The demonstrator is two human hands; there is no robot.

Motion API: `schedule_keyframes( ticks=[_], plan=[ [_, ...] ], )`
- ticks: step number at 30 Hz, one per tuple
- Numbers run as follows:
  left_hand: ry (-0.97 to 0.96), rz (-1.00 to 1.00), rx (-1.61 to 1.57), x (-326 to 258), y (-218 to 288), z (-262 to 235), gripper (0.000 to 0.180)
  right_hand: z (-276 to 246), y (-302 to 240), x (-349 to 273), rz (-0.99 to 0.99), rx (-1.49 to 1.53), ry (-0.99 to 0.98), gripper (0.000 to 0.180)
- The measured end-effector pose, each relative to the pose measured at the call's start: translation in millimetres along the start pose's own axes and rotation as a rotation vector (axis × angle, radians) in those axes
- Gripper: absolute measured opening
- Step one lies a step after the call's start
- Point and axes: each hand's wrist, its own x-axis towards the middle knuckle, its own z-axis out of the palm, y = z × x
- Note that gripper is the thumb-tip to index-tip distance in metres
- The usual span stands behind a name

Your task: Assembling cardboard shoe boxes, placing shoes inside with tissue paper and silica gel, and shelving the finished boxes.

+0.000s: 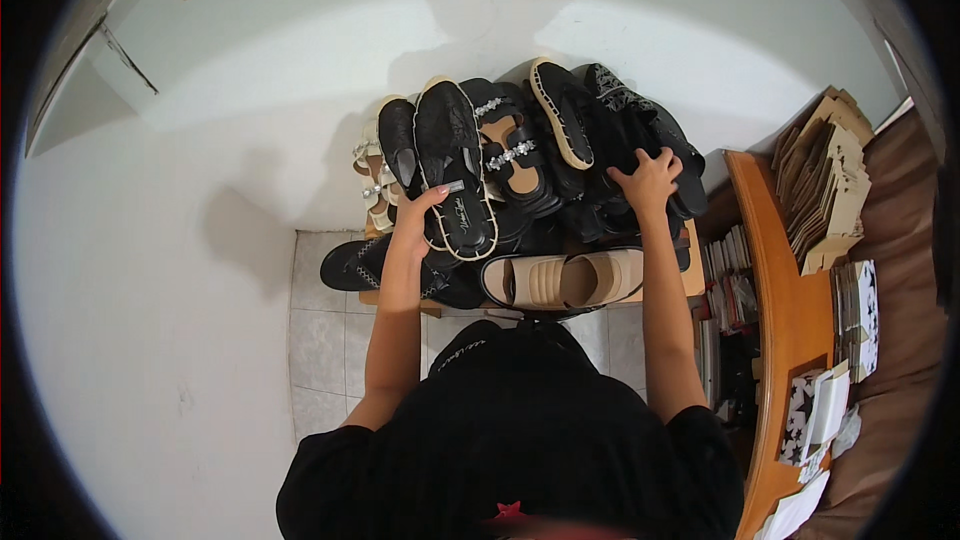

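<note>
My left hand [412, 222] grips a black espadrille [450, 145] with pale stitched edging, its thumb pressed on the insole near a small label. A second black espadrille [398, 140] lies against it on the left. My right hand [650, 178] rests with fingers spread on dark footwear [625, 135] at the right of the pile; what lies under its fingertips is hard to make out. Between the hands are black sandals with jewelled straps [512, 152] and another espadrille [562, 110] leaning on its side. Closer to me lies a black sandal with a beige footbed [540, 282].
The footwear is heaped on a wooden surface [694, 275] against a white wall [300, 70]. White sandals [375, 180] and a black flip-flop [345, 265] sit at its left. On the right, an orange-brown wooden cabinet [800, 330] bears folded cardboard [825, 180] and papers.
</note>
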Motion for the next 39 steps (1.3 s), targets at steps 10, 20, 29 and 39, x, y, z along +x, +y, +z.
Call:
schedule_keyframes(
  ticks=[10,20,29,39],
  plan=[
    [-0.028,-0.016,0.045,1,-1,5,0.05,-29,54,50,0.075,0.936,-0.071,0.045],
    [-0.036,-0.093,0.003,16,-12,-6,0.055,-31,48,51,-0.119,0.829,0.107,0.047],
    [-0.035,-0.151,0.047,21,-15,4,0.061,20,19,4,-0.308,0.341,0.231,0.039],
    [-0.114,-0.055,0.14,-23,-24,67,0.064,-23,58,-51,-0.155,0.502,0.331,0.029]
  ],
)
